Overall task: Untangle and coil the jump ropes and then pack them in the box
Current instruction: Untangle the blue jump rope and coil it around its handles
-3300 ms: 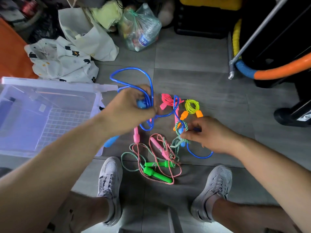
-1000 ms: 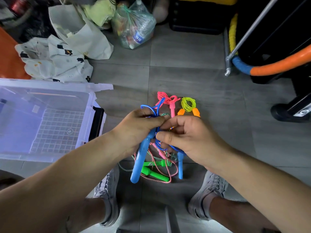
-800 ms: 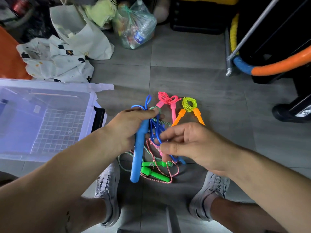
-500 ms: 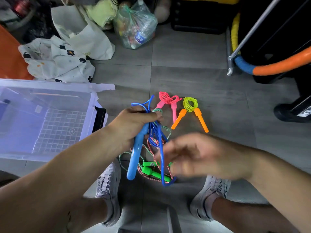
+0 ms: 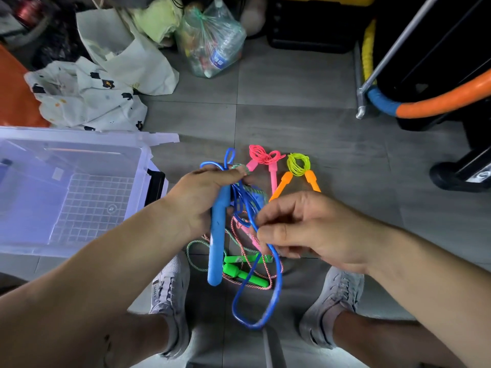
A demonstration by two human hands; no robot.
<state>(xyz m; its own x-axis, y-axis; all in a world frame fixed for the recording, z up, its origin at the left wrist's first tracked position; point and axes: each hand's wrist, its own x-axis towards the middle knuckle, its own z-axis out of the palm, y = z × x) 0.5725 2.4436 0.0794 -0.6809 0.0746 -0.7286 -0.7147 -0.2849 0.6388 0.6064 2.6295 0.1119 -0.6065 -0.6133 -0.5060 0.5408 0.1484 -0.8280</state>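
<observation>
While left hand (image 5: 200,199) grips cylindrical blue handle (image 5: 217,243) | right hand (image 5: 316,227) pinches looped cord (image 5: 277,285)

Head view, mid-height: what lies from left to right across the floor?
First the clear plastic box → left hand gripping the blue jump rope → coiled pink jump rope → coiled yellow jump rope with orange handles → black equipment base.

**Colours of the ropes and around them**

The blue jump rope (image 5: 218,248) has a dark blue cord and a lighter blue handle. The pink rope (image 5: 263,155) is pink all over. The yellow-green rope (image 5: 299,164) has orange handles. Bright green handles (image 5: 245,276) lie among a red-and-white twisted cord (image 5: 249,286) and a green-and-white cord (image 5: 189,252). The box (image 5: 79,136) is clear with a violet tint. The floor (image 5: 292,123) is grey. The cloth (image 5: 87,99) is white with black spots.
</observation>
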